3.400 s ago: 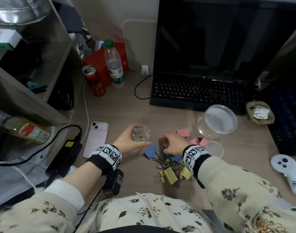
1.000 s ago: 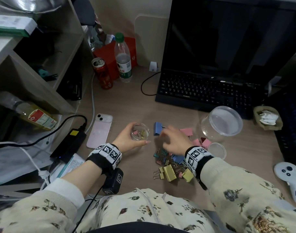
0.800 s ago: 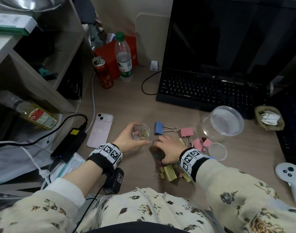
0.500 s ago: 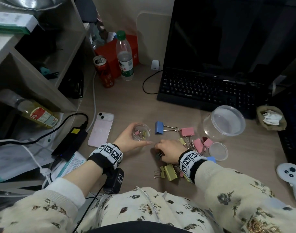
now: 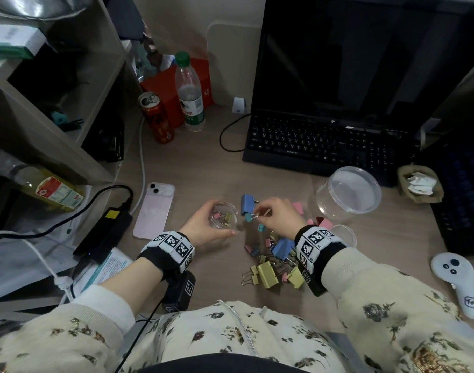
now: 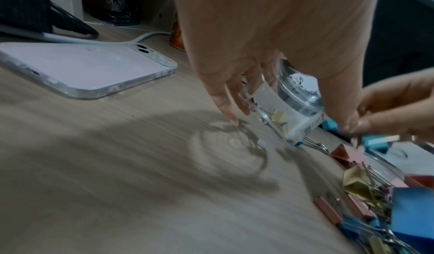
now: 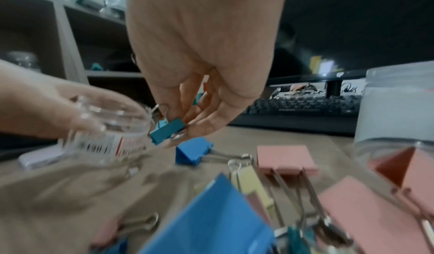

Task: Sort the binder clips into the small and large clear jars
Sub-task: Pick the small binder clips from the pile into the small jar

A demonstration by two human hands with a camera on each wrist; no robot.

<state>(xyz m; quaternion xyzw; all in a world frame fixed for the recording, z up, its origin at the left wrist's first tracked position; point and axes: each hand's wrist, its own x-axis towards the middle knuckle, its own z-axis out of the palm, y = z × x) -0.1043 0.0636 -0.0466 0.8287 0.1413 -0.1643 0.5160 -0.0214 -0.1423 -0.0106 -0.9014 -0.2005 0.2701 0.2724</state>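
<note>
- Chg vs half a sec ago: right hand (image 5: 277, 216) has come up off the clip pile (image 5: 273, 261) w/ a small teal clip (image 5: 248, 217); it was down on the pile then. Left hand and small jar same spot.
- Right hand: fingertips curled, pinching teal clip by its wire handles; clip (image 7: 168, 130) hangs just beside the small jar's mouth, not inside.
- Left hand (image 5: 203, 224): fingers and thumb wrapped round small jar (image 5: 224, 218), jar tilted w/ mouth toward right hand. Wrist view shows jar (image 6: 291, 105) lifted off the desk.
- Small jar contents: a few small clips, pink and yellow.
- Second small teal clip (image 5: 261, 228) on desk (image 5: 203, 168) just under right hand.
- Big blue clip (image 5: 248, 203) on desk just behind right hand; pink clips (image 7: 287, 157) beside it.
- Pile: mixed yellow, blue, pink clips, big and small, near right wrist.
- Large jar (image 5: 349, 193): on its side, right of the hands, mouth toward cam; contents unclear.
- Lid (image 5: 344, 234): clear, flat on desk near large jar.
- Phone (image 5: 154, 210): left of left hand, face down.
- Laptop (image 5: 324, 141): behind, screen dark.
</note>
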